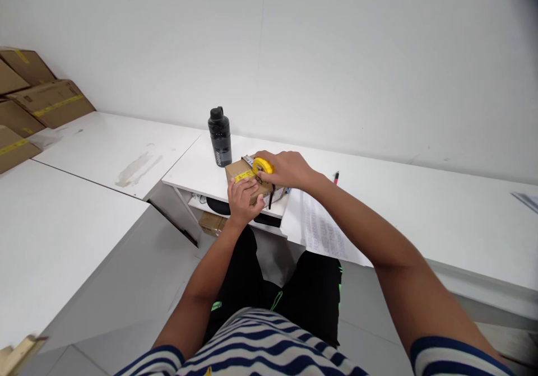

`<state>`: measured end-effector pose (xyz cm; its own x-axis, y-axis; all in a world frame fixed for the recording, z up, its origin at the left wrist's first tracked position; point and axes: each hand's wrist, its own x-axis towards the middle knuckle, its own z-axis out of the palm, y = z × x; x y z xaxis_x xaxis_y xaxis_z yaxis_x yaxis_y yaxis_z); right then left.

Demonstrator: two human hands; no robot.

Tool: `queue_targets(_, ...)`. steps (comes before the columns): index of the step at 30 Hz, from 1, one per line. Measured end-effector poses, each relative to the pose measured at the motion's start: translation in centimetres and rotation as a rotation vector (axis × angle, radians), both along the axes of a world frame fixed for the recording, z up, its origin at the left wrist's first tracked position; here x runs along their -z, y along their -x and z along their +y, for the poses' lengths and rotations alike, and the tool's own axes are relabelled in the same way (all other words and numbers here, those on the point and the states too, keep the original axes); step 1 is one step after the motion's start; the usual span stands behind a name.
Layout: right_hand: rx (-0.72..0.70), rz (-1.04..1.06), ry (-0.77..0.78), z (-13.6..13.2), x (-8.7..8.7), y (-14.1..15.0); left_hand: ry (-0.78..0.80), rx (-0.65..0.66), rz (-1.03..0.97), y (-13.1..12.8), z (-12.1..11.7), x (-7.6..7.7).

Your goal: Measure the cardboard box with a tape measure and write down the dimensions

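A small brown cardboard box (236,170) with yellow tape lies at the front edge of the white desk. My left hand (244,199) grips its near left part, fingers across the top and thumb on the near side. Over the box's top, my right hand (290,168) is closed around a yellow tape measure (263,166). A black strap (272,196) hangs down over the box's near side. My right hand hides part of the tape measure and the box's far right corner.
A dark water bottle (220,138) stands behind the box. Printed sheets (323,224) and a red-and-black pen (336,178) lie to the right. Several cartons (54,104) are stacked at far left. Another carton (211,223) sits on the shelf below. A wall runs behind the desk.
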<state>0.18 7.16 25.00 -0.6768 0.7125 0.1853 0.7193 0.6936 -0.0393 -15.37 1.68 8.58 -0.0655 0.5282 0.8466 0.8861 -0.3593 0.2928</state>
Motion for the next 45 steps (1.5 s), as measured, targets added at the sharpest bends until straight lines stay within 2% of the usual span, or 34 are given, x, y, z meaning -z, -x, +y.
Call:
queue_targets(10,0.026,0.003,0.024,-4.7,1.9,-5.0,-0.094,0.014,0.016,0.3,0.2,-0.4)
queue_targets(14,0.033,0.009,0.02,-5.1,2.6,-5.4,-0.046,0.023,-0.012,0.4,0.2,-0.5)
queue_targets(19,0.053,0.005,0.027,-5.1,2.4,-5.4,-0.091,0.07,-0.015,0.5,0.4,-0.4)
queue_targets(24,0.046,0.043,-0.013,-4.8,1.9,-5.2,-0.192,0.046,0.035,0.4,0.5,-0.2)
queue_targets(29,0.073,0.06,-0.026,-3.4,1.5,-3.5,-0.216,0.059,0.057,0.4,0.3,-0.4)
queue_targets(37,0.051,0.142,-0.103,0.8,2.0,2.2,-0.199,0.072,0.002,0.3,0.2,0.0)
queue_targets(42,0.084,0.118,-0.08,3.4,2.0,5.4,-0.163,0.064,0.022,0.1,-0.1,0.3)
queue_targets(45,0.108,0.169,-0.052,4.3,1.9,5.9,-0.165,0.111,0.018,0.6,-0.8,0.4)
